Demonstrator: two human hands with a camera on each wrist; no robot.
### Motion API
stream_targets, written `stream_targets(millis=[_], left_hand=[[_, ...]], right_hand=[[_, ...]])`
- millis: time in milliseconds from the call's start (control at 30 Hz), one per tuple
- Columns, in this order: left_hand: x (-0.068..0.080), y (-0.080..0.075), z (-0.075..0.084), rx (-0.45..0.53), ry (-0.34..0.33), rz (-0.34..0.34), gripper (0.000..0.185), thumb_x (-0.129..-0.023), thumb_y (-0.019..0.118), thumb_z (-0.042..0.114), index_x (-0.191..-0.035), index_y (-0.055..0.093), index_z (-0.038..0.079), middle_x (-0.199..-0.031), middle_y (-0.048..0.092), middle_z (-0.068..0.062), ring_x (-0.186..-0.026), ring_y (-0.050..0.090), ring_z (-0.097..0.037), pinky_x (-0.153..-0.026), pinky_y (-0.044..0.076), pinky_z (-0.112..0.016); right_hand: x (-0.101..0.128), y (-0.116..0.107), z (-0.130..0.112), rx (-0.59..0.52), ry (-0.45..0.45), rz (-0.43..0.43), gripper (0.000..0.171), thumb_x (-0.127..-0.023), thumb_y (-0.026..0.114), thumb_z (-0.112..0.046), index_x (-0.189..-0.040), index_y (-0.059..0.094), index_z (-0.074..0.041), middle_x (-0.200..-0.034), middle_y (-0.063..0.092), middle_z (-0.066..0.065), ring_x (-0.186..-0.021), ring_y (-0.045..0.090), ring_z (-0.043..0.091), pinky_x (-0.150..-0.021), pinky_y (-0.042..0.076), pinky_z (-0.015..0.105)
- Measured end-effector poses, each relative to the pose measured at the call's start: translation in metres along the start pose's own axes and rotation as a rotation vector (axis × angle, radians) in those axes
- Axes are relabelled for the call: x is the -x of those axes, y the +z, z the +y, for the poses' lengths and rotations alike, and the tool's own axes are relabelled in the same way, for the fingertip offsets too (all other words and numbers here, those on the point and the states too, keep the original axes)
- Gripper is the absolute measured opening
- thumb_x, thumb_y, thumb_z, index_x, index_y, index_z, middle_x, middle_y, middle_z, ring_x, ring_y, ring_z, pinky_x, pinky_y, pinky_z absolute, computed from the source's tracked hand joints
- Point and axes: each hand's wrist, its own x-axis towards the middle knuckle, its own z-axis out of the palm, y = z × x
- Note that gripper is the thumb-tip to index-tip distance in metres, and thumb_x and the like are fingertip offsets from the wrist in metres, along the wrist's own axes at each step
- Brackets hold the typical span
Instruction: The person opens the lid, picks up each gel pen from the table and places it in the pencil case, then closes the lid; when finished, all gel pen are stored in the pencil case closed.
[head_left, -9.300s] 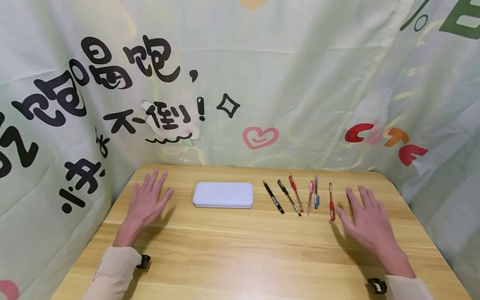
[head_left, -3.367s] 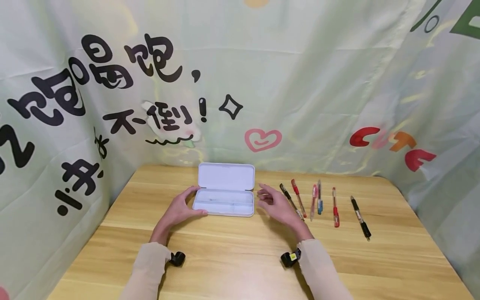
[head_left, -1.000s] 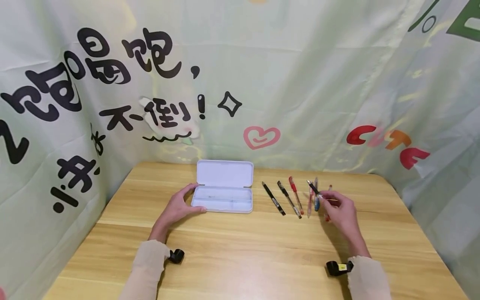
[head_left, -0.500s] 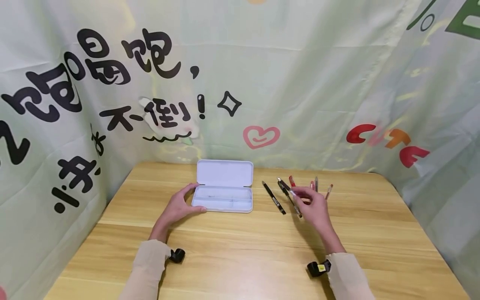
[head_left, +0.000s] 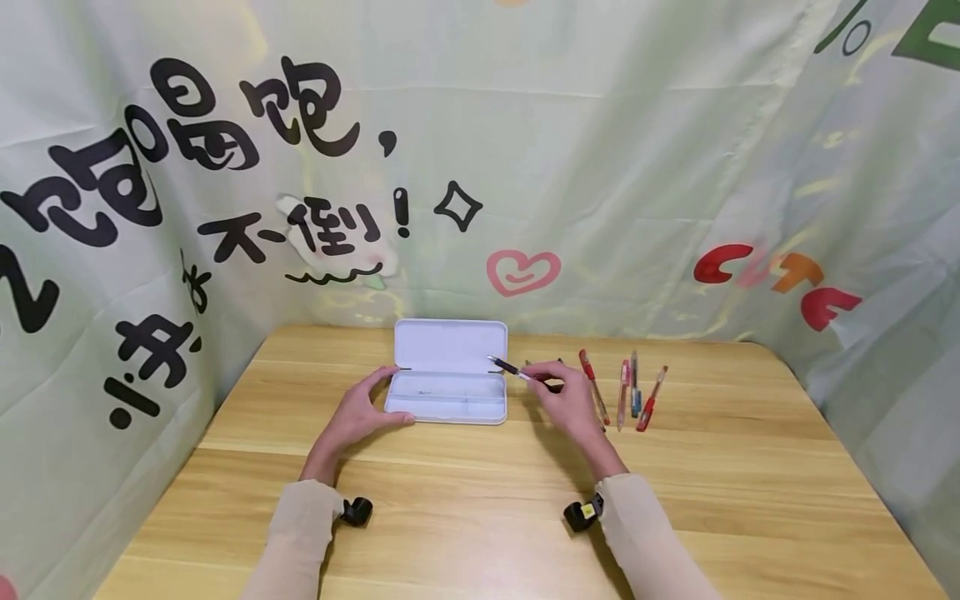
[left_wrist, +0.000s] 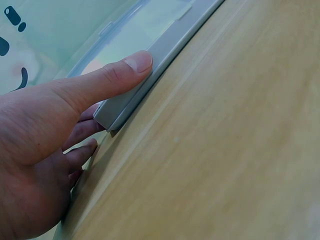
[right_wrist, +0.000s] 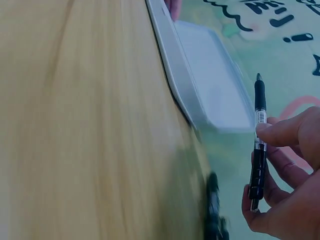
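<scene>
A white pencil case (head_left: 442, 419) stands open on the table, its lid (head_left: 450, 344) tipped back and a divider running inside. My left hand (head_left: 363, 421) holds its left end; in the left wrist view the thumb (left_wrist: 127, 70) lies on the front edge and the fingers go behind. Just right of the case, my right hand (head_left: 567, 406) pinches a black click pen (right_wrist: 259, 95) between thumb and fingers. The pen is off the table, its tip pointing left over the case's right hinge. Two black pens on the table are mostly hidden behind this hand.
Right of that hand lie a red-capped pen (head_left: 587, 367), a pink pen (head_left: 622, 387), a grey-and-blue pen (head_left: 635, 400) and a slanted red pen (head_left: 648, 408). A printed curtain (head_left: 600, 208) hangs around the wooden table (head_left: 465, 517).
The case was shut at first and was opened. My right hand has taken the click pen from the right and carried it left to the case. The rightmost red pen now slants. The left hand stays.
</scene>
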Motion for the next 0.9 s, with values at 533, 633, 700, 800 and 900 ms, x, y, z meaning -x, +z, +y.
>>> stream_targets(millis=[533, 633, 700, 800, 900], left_hand=[[0.000, 0.001, 0.001, -0.033, -0.020, 0.005, 0.095, -0.071, 0.095, 0.042, -0.151, 0.050, 0.018, -0.161, 0.039, -0.017, -0.149, 0.029, -0.041, -0.117, 0.023, -0.067], [0.000, 0.001, 0.001, -0.034, -0.022, 0.002, 0.095, -0.071, 0.095, 0.042, -0.151, 0.050, 0.018, -0.160, 0.039, -0.017, -0.149, 0.029, -0.040, -0.117, 0.023, -0.067], [0.000, 0.001, 0.002, -0.034, -0.027, 0.001, 0.095, -0.071, 0.095, 0.042, -0.151, 0.050, 0.019, -0.160, 0.040, -0.016, -0.149, 0.029, -0.040, -0.117, 0.023, -0.067], [0.000, 0.000, 0.002, -0.034, -0.037, 0.000, 0.095, -0.071, 0.095, 0.043, -0.151, 0.050, 0.019, -0.160, 0.039, -0.016, -0.149, 0.029, -0.040, -0.118, 0.021, -0.066], [0.000, 0.000, 0.003, -0.031, -0.037, -0.003, 0.095, -0.072, 0.095, 0.043, -0.151, 0.049, 0.019, -0.160, 0.040, -0.015, -0.150, 0.029, -0.039, -0.118, 0.021, -0.066]], right_hand=[[-0.026, 0.071, -0.016, -0.025, -0.073, -0.085, 0.012, -0.089, 0.077, 0.002, -0.096, 0.082, -0.006, -0.091, 0.076, 0.006, -0.084, 0.069, 0.017, -0.072, 0.056, 0.026], [-0.027, 0.081, -0.017, 0.003, -0.093, -0.101, 0.012, -0.088, 0.077, 0.003, -0.096, 0.082, -0.005, -0.091, 0.077, 0.008, -0.084, 0.070, 0.019, -0.075, 0.057, 0.029], [-0.027, 0.086, -0.017, 0.034, -0.101, -0.115, 0.012, -0.088, 0.077, 0.004, -0.095, 0.082, -0.005, -0.092, 0.077, 0.008, -0.085, 0.070, 0.019, -0.077, 0.058, 0.031], [-0.027, 0.094, -0.017, 0.089, -0.130, -0.133, 0.011, -0.088, 0.076, 0.004, -0.093, 0.081, -0.004, -0.091, 0.077, 0.008, -0.087, 0.071, 0.021, -0.078, 0.059, 0.034], [-0.025, 0.099, -0.017, 0.140, -0.140, -0.163, 0.010, -0.089, 0.076, 0.004, -0.093, 0.081, -0.004, -0.092, 0.077, 0.008, -0.089, 0.072, 0.022, -0.079, 0.059, 0.034]])
